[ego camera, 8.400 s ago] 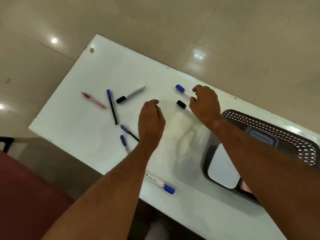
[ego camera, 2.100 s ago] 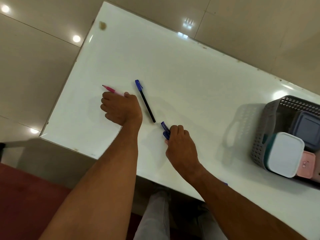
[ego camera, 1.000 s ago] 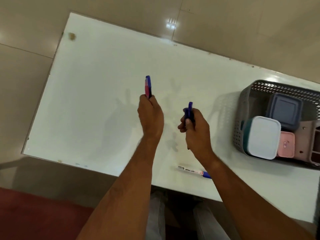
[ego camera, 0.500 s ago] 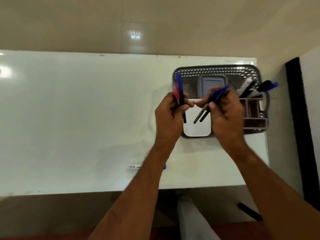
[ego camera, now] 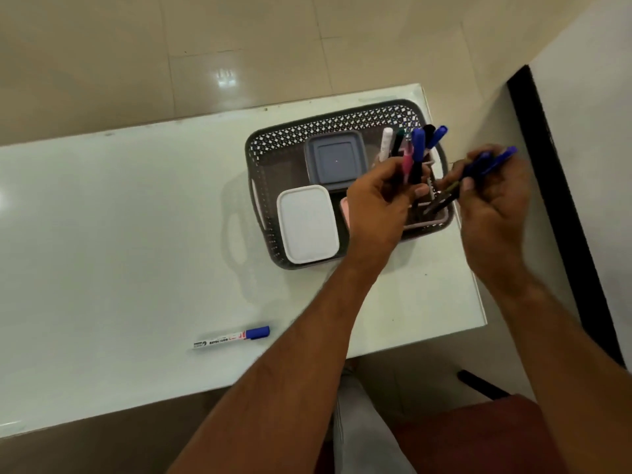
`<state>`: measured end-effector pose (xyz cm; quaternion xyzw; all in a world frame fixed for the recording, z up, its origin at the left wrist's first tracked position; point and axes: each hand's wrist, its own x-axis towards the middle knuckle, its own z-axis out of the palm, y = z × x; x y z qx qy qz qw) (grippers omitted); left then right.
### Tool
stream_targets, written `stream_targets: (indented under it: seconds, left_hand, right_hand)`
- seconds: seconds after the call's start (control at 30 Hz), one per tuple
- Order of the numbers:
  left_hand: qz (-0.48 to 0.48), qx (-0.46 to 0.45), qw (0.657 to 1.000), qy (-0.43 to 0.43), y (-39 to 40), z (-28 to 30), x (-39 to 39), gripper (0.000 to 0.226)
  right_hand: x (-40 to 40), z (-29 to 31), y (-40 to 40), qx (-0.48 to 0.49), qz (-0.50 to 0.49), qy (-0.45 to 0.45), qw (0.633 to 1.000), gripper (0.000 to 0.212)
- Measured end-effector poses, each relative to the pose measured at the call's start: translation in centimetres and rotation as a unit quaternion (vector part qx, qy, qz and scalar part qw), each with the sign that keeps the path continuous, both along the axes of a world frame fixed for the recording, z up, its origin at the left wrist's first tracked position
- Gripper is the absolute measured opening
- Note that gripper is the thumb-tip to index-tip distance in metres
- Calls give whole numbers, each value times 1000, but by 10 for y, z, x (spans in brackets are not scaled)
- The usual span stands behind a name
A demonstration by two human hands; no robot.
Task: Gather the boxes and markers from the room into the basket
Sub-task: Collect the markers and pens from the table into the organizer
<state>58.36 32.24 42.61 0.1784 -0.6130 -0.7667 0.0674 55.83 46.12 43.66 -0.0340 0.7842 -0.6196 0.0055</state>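
Note:
A dark grey perforated basket (ego camera: pixel 270 145) stands at the right end of the white table (ego camera: pixel 102 217). Inside lie a grey-lidded box (ego camera: pixel 335 160), a white-lidded box (ego camera: pixel 307 224) and a pink box, mostly hidden under my left hand. Several markers (ego camera: pixel 431 133) stand upright in a holder at the basket's right side. My left hand (ego camera: pixel 379 203) hovers over the basket, shut on a pink pen and a blue-capped pen (ego camera: pixel 415 155). My right hand (ego camera: pixel 494 200) is just right of the basket, shut on two blue pens (ego camera: pixel 485 165). A blue-capped white marker (ego camera: pixel 231 337) lies near the table's front edge.
A white wall with a black skirting strip (ego camera: pixel 561 206) runs close along the table's right end. Beige floor tiles lie beyond the table. A dark red surface (ego camera: pixel 478 436) and a black bar (ego camera: pixel 484 388) are below the front edge, by my legs.
Both hands carried their pens to the basket; my left hand is now over the marker holder and my right has shifted right, past the basket's edge. The view has swung.

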Motion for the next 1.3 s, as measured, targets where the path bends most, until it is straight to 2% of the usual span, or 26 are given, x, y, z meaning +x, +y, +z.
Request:
stream_targets:
  seconds: [0.37, 0.5, 0.67, 0.9, 1.0, 1.13, 1.2, 1.3]
  left_hand:
    - [-48, -133, 989, -51, 32, -47, -5, 27]
    - [-74, -175, 981, -49, 34, -52, -2, 34]
    - [-69, -172, 982, -40, 36, -50, -4, 47]
    - [-10, -148, 988, -38, 23, -46, 2, 51]
    - [14, -148, 989, -24, 8, -41, 11, 50]
    - [55, -195, 979, -5, -29, -40, 34, 43]
    - [69, -239, 969, -4, -54, -40, 50, 36]
    - [66, -311, 948, -11, -95, -46, 81, 31]
  right_hand:
    - [-5, -31, 16, 63, 49, -31, 996, 29]
    - [0, -41, 20, 63, 34, -50, 996, 27]
    - [-5, -47, 23, 80, 11, -15, 997, 36]
    - [-13, -51, 25, 133, 6, 42, 990, 39]
    - [-12, -47, 23, 146, -39, 97, 984, 35]
    - [-5, -30, 4, 231, -94, 239, 938, 25]
    - [7, -23, -16, 238, -63, 297, 923, 19]
    - [40, -23, -56, 192, 54, 326, 924, 17]
